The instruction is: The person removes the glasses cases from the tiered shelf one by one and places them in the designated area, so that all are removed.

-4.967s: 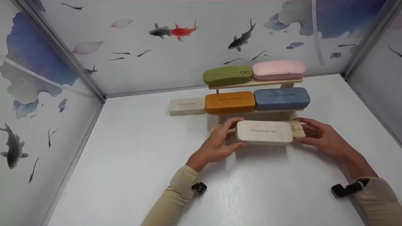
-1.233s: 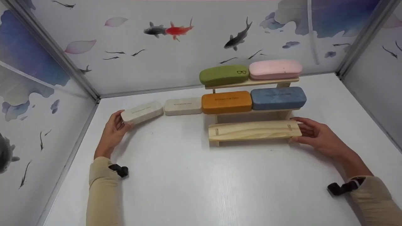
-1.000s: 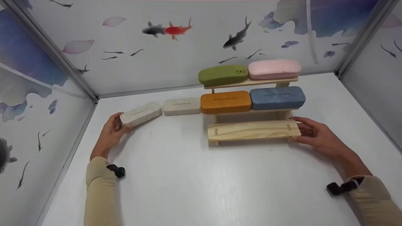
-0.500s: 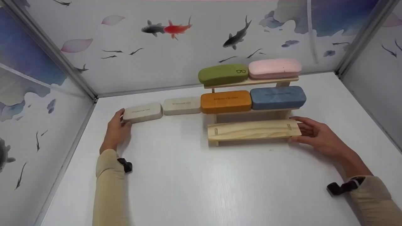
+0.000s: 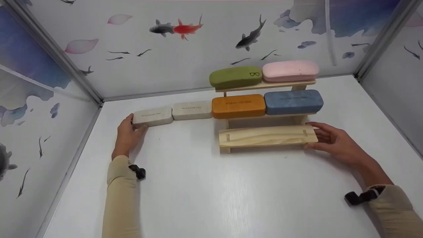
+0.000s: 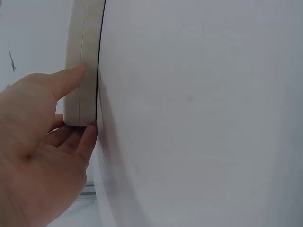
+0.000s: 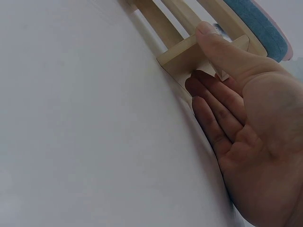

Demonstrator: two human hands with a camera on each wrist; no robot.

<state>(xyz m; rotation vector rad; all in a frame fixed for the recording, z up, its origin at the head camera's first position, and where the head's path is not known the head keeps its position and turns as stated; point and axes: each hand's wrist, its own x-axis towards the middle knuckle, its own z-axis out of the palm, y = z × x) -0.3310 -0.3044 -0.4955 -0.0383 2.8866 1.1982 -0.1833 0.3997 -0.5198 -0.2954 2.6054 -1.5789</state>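
At the left, my left hand holds the outer end of a cream glasses case on the table. In the left wrist view, the thumb presses the case's long side while the fingers bend round its end. A second cream glasses case lies in line, its left end at the first one's right end. My right hand grips the right end of a wooden tiered rack by its lowest shelf. In the right wrist view, the thumb lies on the shelf edge, with the fingers below.
An orange case and a blue case sit on the rack's middle shelf. Above them are a green case and a pink case. The lowest shelf shows bare wood. A printed wall stands behind the white table.
My left hand has carried the cream case from the lowest shelf to the table's left, then straightened it and slid it right against the other cream case. The right hand stays on the rack.
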